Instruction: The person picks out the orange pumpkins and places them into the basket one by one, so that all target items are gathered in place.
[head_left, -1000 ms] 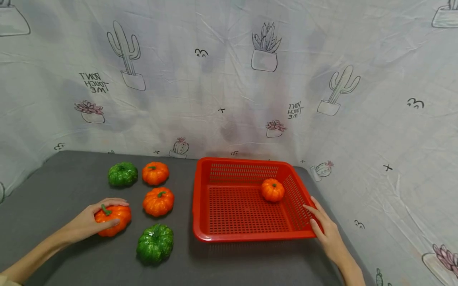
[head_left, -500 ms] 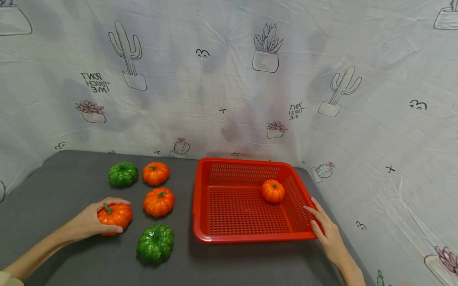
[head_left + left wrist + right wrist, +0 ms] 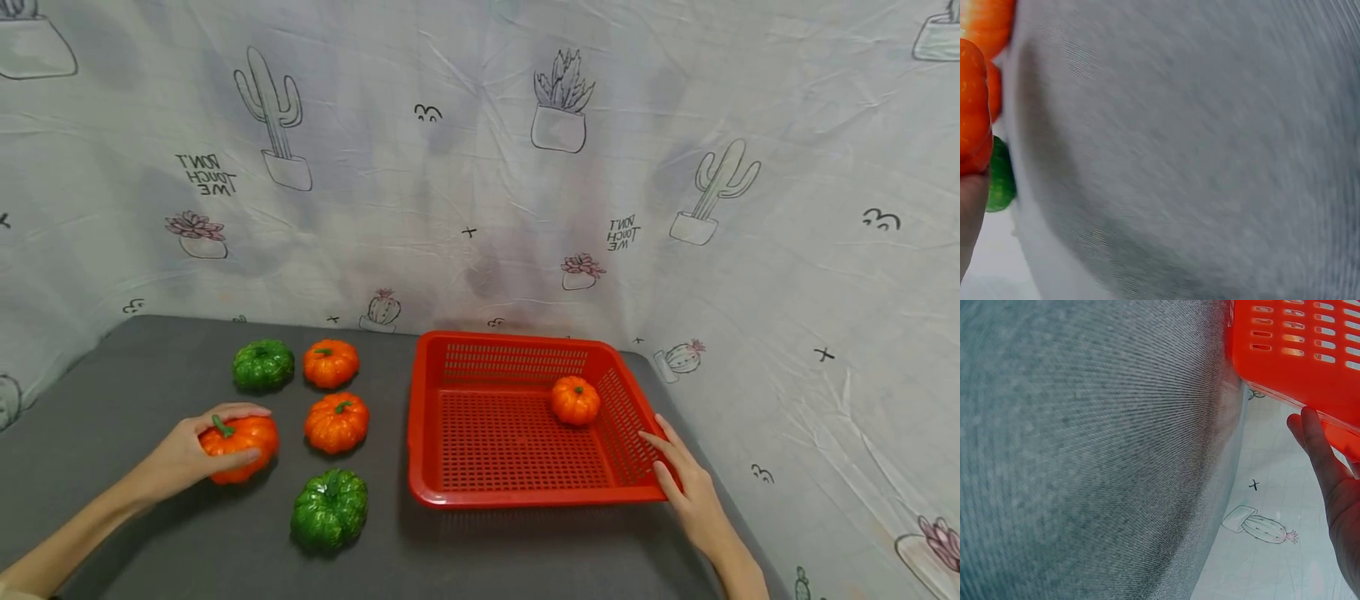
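Note:
My left hand (image 3: 176, 454) grips an orange toy pumpkin (image 3: 243, 442) with a green stem, thumb on the near side and fingers over the far side. In the left wrist view the same pumpkin (image 3: 972, 112) shows at the left edge. To its right lie two orange pumpkins (image 3: 337, 423) (image 3: 331, 364); one green pumpkin (image 3: 263, 365) sits behind it and another green pumpkin (image 3: 330, 510) in front. My right hand (image 3: 693, 492) rests on the right rim of a red plastic basket (image 3: 540, 498), its fingers mostly straight. Inside the basket, toward the right, is an orange pumpkin (image 3: 575, 402).
A grey cloth (image 3: 525, 558) covers the table. Behind and to the right hangs a pale curtain (image 3: 420, 183) printed with cacti, close to the basket's back and right sides.
My left hand has shifted its hold on the orange pumpkin and moved it slightly up and away from me. The right hand and the basket stay in place.

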Demonstrator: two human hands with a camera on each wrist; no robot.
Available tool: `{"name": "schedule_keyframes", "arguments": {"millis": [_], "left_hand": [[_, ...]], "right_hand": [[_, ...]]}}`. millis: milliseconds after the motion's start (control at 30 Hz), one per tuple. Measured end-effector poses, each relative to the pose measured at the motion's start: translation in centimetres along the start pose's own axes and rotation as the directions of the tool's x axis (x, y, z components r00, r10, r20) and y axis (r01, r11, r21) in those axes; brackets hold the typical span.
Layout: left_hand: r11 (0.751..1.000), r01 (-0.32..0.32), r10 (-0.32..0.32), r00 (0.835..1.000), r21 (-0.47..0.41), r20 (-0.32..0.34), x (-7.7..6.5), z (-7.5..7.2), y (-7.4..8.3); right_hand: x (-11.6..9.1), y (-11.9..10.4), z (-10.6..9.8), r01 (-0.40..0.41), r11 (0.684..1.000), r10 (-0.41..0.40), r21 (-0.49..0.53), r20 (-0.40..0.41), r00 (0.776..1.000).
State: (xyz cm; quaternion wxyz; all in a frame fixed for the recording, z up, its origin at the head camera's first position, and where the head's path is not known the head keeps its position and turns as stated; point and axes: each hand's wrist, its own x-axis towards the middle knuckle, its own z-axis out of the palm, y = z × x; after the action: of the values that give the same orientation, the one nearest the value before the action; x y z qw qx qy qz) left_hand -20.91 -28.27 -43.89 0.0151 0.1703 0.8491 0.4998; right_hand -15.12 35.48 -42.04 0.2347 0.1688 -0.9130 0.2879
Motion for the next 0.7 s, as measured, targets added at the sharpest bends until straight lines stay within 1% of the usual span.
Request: {"name": "schedule_keyframes", "arguments": {"millis": [133, 233, 367, 433, 500, 600, 700], "left_hand": [[0.999, 0.005, -0.003, 0.999, 0.034, -0.052, 0.0, 0.1, 1.6], [0.999, 0.004, 0.0, 0.997, 0.043, -0.081, 0.0, 0.2, 3.0], [0.999, 0.05, -0.049, 0.996, 0.014, -0.076, 0.2, 0.5, 5.0], [0.996, 0.082, -0.081, 0.994, 0.017, -0.074, 0.3, 0.7, 6.0], [0.995, 0.099, -0.097, 0.993, 0.022, -0.071, 0.4, 0.8, 6.9], [0.994, 0.107, -0.107, 0.992, 0.008, -0.066, 0.7, 1.2, 8.4], [0.994, 0.098, -0.1, 0.994, -0.054, -0.043, 1.1, 1.9, 9.8]], "right_hand": [[0.0, 0.0, 0.0, 0.005, 1.0, -0.005, -0.001, -0.001, 1.0], [0.0, 0.0, -0.1, 0.0, 1.0, 0.0, -0.004, 0.002, 1.0], [0.0, 0.0, -0.1, -0.01, 1.0, 0.01, -0.006, 0.007, 1.0], [-0.1, 0.0, -0.1, -0.014, 1.0, 0.014, -0.005, 0.01, 1.0], [-0.1, 0.0, -0.1, -0.012, 1.0, 0.012, -0.005, 0.008, 1.0], [0.0, 0.0, -0.1, -0.004, 1.0, 0.004, -0.005, 0.004, 1.0], [0.0, 0.1, -0.1, -0.002, 1.0, 0.002, -0.005, 0.003, 1.0]]}}
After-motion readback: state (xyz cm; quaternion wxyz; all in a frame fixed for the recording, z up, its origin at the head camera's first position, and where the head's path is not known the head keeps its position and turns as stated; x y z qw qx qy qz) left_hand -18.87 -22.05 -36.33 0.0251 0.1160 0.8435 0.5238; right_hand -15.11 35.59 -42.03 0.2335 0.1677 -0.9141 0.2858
